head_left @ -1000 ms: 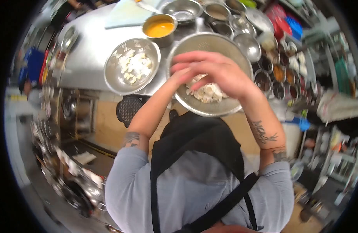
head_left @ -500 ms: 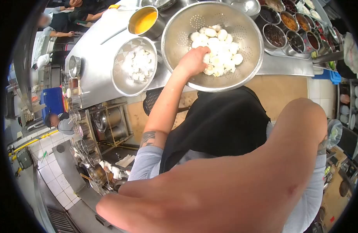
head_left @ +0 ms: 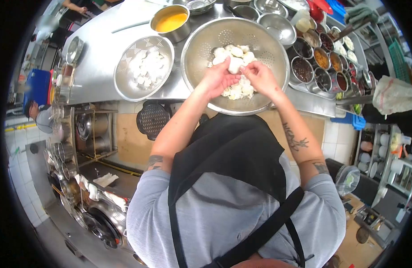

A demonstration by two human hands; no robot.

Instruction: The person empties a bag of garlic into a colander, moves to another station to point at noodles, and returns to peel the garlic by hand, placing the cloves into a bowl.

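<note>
A large metal colander (head_left: 194,47) sits at the front of the counter, holding a heap of whitish rounded pieces that look like button mushrooms (head_left: 228,50). Over the heap, my left hand (head_left: 217,80) grips one white mushroom (head_left: 235,65) between thumb and fingers, palm partly up. My right hand (head_left: 261,78) has its thumb and fingertips pinched at the other side of the same mushroom. Just to the left, a smaller colander (head_left: 121,73) contains white, smaller pieces (head_left: 147,67).
A steel pot (head_left: 170,35) of yellow liquid stands behind the smaller colander. Metal bowls (head_left: 277,29) are at the back. On the right, many round tins (head_left: 303,70) of ingredients line the counter. Pots and pans sit at lower left. A person (head_left: 45,117) is at the far left.
My right arm, raised close to the camera before, has come down to the colander. My left hand has lifted out of the heap with a mushroom, and both hands meet at it.
</note>
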